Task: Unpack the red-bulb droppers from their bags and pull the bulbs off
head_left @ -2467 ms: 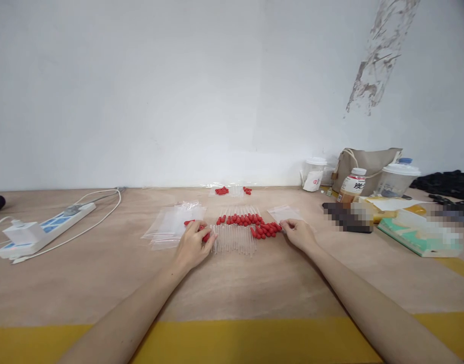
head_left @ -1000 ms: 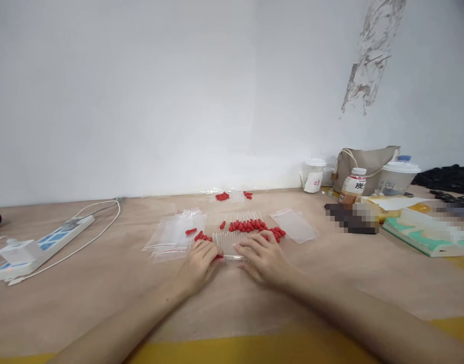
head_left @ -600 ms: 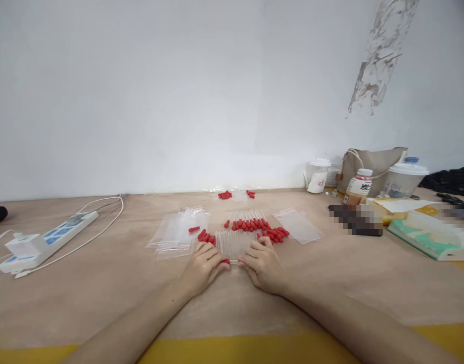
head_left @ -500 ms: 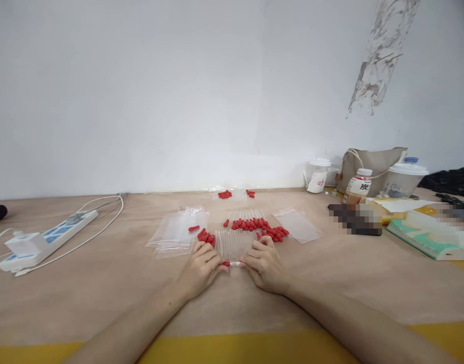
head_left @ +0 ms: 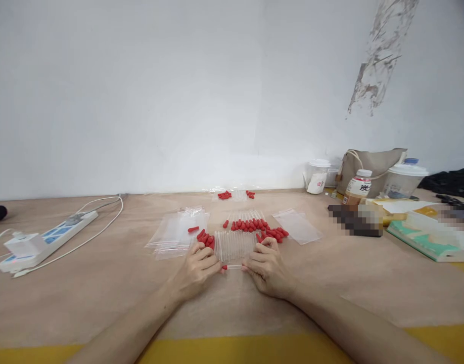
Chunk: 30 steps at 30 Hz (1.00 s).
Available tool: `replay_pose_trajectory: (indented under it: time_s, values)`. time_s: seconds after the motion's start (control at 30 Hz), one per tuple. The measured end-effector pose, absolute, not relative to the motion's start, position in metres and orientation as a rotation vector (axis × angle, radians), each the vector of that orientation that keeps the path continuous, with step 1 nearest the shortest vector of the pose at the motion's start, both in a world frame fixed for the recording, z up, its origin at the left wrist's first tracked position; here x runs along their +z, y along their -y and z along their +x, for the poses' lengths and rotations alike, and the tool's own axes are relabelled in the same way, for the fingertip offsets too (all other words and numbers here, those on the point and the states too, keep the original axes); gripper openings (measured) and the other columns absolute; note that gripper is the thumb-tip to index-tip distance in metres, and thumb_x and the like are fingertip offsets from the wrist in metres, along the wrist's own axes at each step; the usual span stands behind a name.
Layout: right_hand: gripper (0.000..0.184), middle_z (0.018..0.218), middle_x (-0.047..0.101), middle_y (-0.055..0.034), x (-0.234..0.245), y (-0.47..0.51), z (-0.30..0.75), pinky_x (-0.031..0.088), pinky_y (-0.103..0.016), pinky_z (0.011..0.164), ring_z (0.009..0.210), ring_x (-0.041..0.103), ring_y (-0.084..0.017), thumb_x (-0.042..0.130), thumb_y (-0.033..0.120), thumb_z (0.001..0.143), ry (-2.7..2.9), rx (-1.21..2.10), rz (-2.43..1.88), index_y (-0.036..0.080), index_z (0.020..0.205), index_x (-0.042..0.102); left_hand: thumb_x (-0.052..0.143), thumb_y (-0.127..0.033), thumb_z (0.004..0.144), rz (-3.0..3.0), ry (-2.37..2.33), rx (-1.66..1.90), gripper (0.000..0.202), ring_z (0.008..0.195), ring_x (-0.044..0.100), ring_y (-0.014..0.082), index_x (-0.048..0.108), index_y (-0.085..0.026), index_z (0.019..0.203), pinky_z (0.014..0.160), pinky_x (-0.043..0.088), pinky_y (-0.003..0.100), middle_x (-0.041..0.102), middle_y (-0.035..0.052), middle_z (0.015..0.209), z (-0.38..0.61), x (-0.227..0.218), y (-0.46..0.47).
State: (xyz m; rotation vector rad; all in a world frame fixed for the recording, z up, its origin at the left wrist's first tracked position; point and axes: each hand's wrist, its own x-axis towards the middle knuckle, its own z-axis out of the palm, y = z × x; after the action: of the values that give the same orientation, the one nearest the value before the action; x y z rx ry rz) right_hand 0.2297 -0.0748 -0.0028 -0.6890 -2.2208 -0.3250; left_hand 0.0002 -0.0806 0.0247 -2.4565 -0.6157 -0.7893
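Observation:
My left hand [head_left: 201,265] pinches a red rubber dropper bulb [head_left: 225,267]. My right hand [head_left: 268,265] is closed on the other end of a thin clear glass tube [head_left: 235,267] that meets the bulb; the fingers hide how deep it sits. Just beyond, a row of bare glass tubes [head_left: 235,244] lies side by side. Loose red bulbs [head_left: 205,237] rest by my left fingertips, and more bulbs [head_left: 273,233] lie beyond my right hand. Farther back is a row of droppers with red bulbs fitted [head_left: 249,224].
Clear plastic bags lie at left [head_left: 179,227] and right [head_left: 297,226]. A bag with red bulbs [head_left: 225,194] sits near the wall. A power strip [head_left: 53,237] with cables is at far left; a bottle [head_left: 359,187], lidded cups and a green-white box [head_left: 432,235] stand right.
Both hands have shifted slightly, and the tube between them now shows a little apart from the row of glass tubes. The grips on bulb and tube look the same.

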Motion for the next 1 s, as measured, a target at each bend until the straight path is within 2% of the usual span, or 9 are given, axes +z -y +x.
replay_pose_trajectory:
  time_s: [0.1, 0.23, 0.33, 0.43, 0.6, 0.73, 0.83, 0.9, 1.0]
  values:
    - [0.024, 0.056, 0.054, 0.0019, 0.002, 0.067, 0.246, 0.021, -0.032, 0.074, 0.064, 0.043, -0.011, 0.043, 0.021, 0.083, 2.115, -0.301, -0.804, 0.019, 0.065, 0.059, 0.044, -0.019, 0.085, -2.392, 0.774, -0.909, 0.019, 0.067, 0.052, 0.0124, 0.059, -0.019, 0.073, 0.064, 0.036, 0.027, 0.062, 0.0, 0.068, -0.025, 0.029, 0.072]
    - [0.028, 0.06, 0.06, 0.0, 0.009, 0.057, 0.258, 0.022, -0.03, 0.072, 0.063, 0.048, -0.011, 0.042, 0.028, 0.086, 1.938, -0.229, -1.048, 0.019, 0.069, 0.063, 0.047, -0.028, 0.083, -2.148, 1.414, -1.164, 0.017, 0.066, 0.054, 0.012, 0.062, -0.02, 0.083, 0.061, 0.041, 0.024, 0.061, 0.0009, 0.077, -0.055, 0.033, 0.053]
    - [0.029, 0.063, 0.064, -0.0005, 0.009, 0.059, 0.252, 0.023, -0.029, 0.071, 0.06, 0.05, -0.01, 0.042, 0.032, 0.086, 1.983, -0.187, -1.064, 0.021, 0.072, 0.064, 0.042, -0.028, 0.083, -2.118, 1.639, -1.125, 0.024, 0.074, 0.057, 0.0143, 0.063, -0.019, 0.09, 0.066, 0.043, 0.024, 0.06, 0.0026, 0.083, -0.058, 0.029, 0.037]
    - [0.029, 0.073, 0.066, -0.0028, 0.009, 0.062, 0.244, 0.024, -0.028, 0.071, 0.069, 0.054, -0.013, 0.036, 0.027, 0.088, 1.992, -0.214, -1.153, 0.02, 0.08, 0.064, 0.039, -0.023, 0.08, -2.091, 1.754, -1.023, 0.029, 0.079, 0.057, 0.017, 0.062, -0.015, 0.096, 0.069, 0.045, 0.027, 0.058, 0.0053, 0.083, -0.056, 0.02, 0.023]
    - [0.025, 0.084, 0.066, -0.0038, 0.015, 0.054, 0.232, 0.024, -0.03, 0.073, 0.078, 0.055, -0.015, 0.036, 0.019, 0.086, 2.082, -0.333, -1.261, 0.021, 0.093, 0.061, 0.043, -0.025, 0.078, -2.149, 1.815, -0.9, 0.03, 0.07, 0.058, 0.0167, 0.06, -0.014, 0.1, 0.068, 0.046, 0.028, 0.058, 0.0065, 0.085, -0.057, 0.005, 0.01]
    - [0.022, 0.074, 0.064, -0.0053, 0.011, 0.043, 0.221, 0.023, -0.033, 0.072, 0.071, 0.054, -0.016, 0.039, 0.019, 0.084, 2.19, -0.475, -1.293, 0.018, 0.084, 0.061, 0.042, -0.029, 0.08, -2.22, 1.735, -0.955, 0.028, 0.067, 0.057, 0.0151, 0.06, -0.018, 0.098, 0.068, 0.046, 0.028, 0.059, 0.0047, 0.085, -0.055, 0.004, 0.013]
    - [0.022, 0.071, 0.063, -0.0062, 0.006, 0.041, 0.215, 0.022, -0.035, 0.072, 0.07, 0.053, -0.017, 0.039, 0.017, 0.082, 2.223, -0.509, -1.345, 0.016, 0.075, 0.06, 0.043, -0.031, 0.081, -2.162, 1.617, -1.03, 0.027, 0.078, 0.056, 0.0179, 0.06, -0.017, 0.097, 0.075, 0.044, 0.03, 0.058, 0.0064, 0.089, -0.049, 0.011, 0.02]
    - [0.022, 0.073, 0.064, -0.0063, 0.006, 0.044, 0.212, 0.022, -0.035, 0.073, 0.074, 0.052, -0.018, 0.04, 0.021, 0.082, 2.225, -0.462, -1.373, 0.016, 0.073, 0.06, 0.044, -0.031, 0.081, -2.116, 1.543, -1.067, 0.026, 0.085, 0.054, 0.0195, 0.061, -0.017, 0.094, 0.079, 0.042, 0.031, 0.057, 0.0064, 0.089, -0.044, 0.018, 0.027]
    - [0.029, 0.078, 0.065, -0.0063, 0.01, 0.05, 0.212, 0.024, -0.036, 0.076, 0.08, 0.052, -0.02, 0.041, 0.039, 0.083, 2.234, -0.313, -1.385, 0.018, 0.078, 0.061, 0.045, -0.031, 0.081, -2.108, 1.518, -1.099, 0.023, 0.085, 0.053, 0.0186, 0.063, -0.02, 0.09, 0.078, 0.042, 0.031, 0.057, 0.0049, 0.089, -0.035, 0.029, 0.039]
